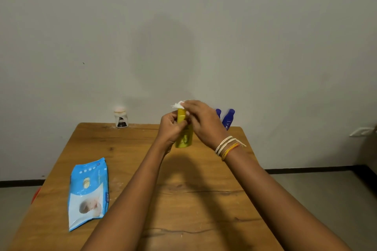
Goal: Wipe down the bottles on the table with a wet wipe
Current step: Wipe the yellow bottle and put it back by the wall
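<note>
Currently the left hand (170, 128) grips the yellow bottle (184, 136) around its upper body, held roughly upright above the table (193, 189), long axis vertical. Right hand (201, 120) pinches the white wipe (177, 105) over the bottle's top, directly above the left grip. Unwiped body lies below both hands, so the right hand is nearer. Two blue bottles (228, 119) stand just behind the right hand, tight there; a white jar (121, 118) and wipes pack (88, 193) sit well left. Open room toward the person.
</note>
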`<state>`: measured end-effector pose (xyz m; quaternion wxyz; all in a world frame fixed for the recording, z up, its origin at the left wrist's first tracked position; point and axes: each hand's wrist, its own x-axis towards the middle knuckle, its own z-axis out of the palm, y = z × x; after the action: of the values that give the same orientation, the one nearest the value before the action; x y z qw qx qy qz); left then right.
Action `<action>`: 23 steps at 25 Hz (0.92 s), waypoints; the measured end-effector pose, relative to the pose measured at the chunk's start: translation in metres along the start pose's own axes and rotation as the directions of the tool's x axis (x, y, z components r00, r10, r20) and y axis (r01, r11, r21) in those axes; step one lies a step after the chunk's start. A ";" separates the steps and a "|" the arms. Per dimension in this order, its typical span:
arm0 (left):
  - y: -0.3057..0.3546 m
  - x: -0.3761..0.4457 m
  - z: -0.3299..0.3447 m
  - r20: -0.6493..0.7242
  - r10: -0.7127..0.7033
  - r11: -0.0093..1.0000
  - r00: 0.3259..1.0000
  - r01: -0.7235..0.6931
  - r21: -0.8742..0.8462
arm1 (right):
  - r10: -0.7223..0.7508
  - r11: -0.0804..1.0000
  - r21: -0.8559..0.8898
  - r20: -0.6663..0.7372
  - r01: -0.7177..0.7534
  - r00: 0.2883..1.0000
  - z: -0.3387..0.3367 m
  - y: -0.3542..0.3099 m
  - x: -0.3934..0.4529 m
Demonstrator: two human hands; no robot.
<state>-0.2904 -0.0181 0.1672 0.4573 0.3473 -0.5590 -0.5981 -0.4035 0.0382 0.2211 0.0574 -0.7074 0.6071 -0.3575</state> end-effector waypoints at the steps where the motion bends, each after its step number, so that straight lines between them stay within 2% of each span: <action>1: -0.001 -0.001 -0.003 -0.009 -0.006 1.000 1.000 0.006 0.008 | -0.054 0.997 -0.050 0.044 0.057 0.998 0.002 0.002 -0.003; 3: -0.008 -0.005 -0.006 -0.023 -0.019 1.000 1.000 0.018 -0.017 | -0.076 0.997 -0.026 0.021 0.077 0.997 0.002 0.007 -0.007; 7: -0.018 -0.010 0.002 -0.011 0.008 0.997 1.000 -0.009 -0.074 | -0.008 0.993 -0.116 -0.256 -0.022 0.967 0.017 0.001 -0.021; 9: -0.017 -0.009 0.007 0.003 0.021 0.998 1.000 -0.020 -0.060 | 0.008 0.984 -0.164 -0.332 -0.066 0.943 0.026 -0.005 -0.024; 11: -0.018 -0.007 0.007 -0.009 0.004 1.000 1.000 -0.004 0.005 | -0.005 0.979 -0.198 -0.271 -0.050 0.963 0.030 -0.007 -0.024; 14: -0.019 -0.007 0.001 -0.019 -0.047 0.997 0.999 0.048 0.055 | -0.113 0.979 -0.185 -0.125 0.089 0.986 0.025 0.000 -0.023; 16: -0.019 -0.008 -0.005 0.005 -0.050 0.997 0.999 0.050 0.052 | -0.230 0.957 -0.192 -0.047 0.217 0.972 0.021 0.009 -0.023; 18: -0.020 -0.009 -0.009 0.023 -0.050 0.998 0.999 0.049 0.043 | -0.267 0.953 -0.157 -0.027 0.260 0.963 0.017 0.019 -0.020; 20: -0.020 -0.008 -0.007 0.025 -0.076 0.997 0.997 0.076 -0.003 | -0.171 0.985 -0.030 -0.101 0.169 0.980 0.021 0.025 -0.018; 23: -0.020 -0.008 -0.006 0.009 -0.096 0.993 0.995 0.096 -0.063 | 0.165 0.957 0.273 -0.254 -0.092 0.953 0.039 0.022 -0.016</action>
<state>-0.2850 -0.0141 0.1461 0.4369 0.3573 -0.5239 -0.6380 -0.3991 0.0338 0.1744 0.0880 -0.5962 0.6024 -0.5233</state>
